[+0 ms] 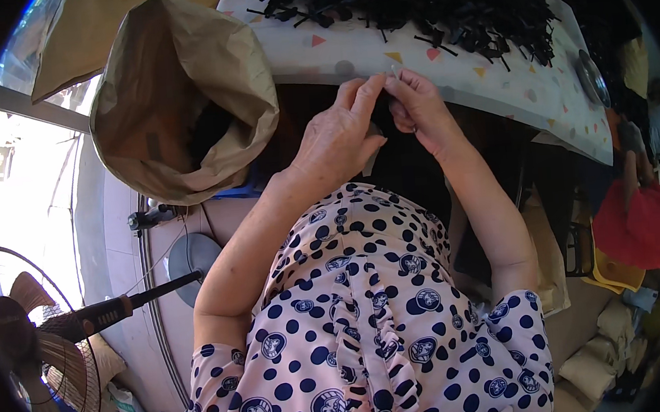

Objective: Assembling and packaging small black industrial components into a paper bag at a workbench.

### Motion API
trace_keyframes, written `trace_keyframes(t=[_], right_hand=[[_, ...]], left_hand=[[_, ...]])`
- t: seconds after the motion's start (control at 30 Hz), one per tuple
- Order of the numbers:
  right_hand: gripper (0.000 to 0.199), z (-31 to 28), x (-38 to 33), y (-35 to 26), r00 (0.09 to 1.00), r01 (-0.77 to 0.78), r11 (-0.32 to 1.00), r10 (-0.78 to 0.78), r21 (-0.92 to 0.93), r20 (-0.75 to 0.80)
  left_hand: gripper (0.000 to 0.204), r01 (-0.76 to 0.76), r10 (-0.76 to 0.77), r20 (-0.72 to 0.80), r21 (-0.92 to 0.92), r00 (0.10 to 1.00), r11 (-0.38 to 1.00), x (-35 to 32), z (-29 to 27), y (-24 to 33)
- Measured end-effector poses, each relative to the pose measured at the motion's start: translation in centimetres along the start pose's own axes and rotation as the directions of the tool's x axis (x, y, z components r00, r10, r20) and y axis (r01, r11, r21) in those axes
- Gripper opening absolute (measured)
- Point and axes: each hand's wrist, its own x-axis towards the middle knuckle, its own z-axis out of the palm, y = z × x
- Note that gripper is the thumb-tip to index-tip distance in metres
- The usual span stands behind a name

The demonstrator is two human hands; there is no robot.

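My left hand [337, 134] and my right hand [422, 113] meet at the near edge of the table, thumbs and fingertips pinched together. A thin pale tip [394, 70] pokes up between the fingertips; what it belongs to is too small and hidden to tell. On the table just beyond lies a wide heap of small black strip-like pieces [415, 2]. The patterned tablecloth [318, 58] under it is whitish with coloured triangles. Left of my left hand, a large brown paper bag [229, 63] gapes, with something black inside.
A standing fan [26, 330] is at the lower left, its round grey base [193, 265] on the floor. A metal dish [593, 77] stands at the table's right end. Another person in red [638, 224] sits at the far right, near several beige bundles [598, 359].
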Motion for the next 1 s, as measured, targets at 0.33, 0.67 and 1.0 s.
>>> trace_keyframes(t=[0.33,0.67,1.0], right_hand=[[0.017,2.3,-2.5,2.7,0.995,-0.091,0.987,0.085,0.131,0.049],[0.026,4.0,-5.0,4.1,0.996,-0.081,0.959,0.068,0.271,0.056],[0.034,4.5,-7.0,4.7,0.981,0.191,0.979,-0.192,-0.07,-0.016]], left_hand=[[0.066,0.096,-0.069,0.121,-0.233,0.99,0.968,-2.3,0.6,-0.1],[0.039,0.243,-0.272,-0.018,-0.394,0.962,0.887,-4.6,2.3,-0.2],[0.032,0.383,-0.429,0.114,-0.688,0.896,0.617,-4.8,2.3,-0.1]])
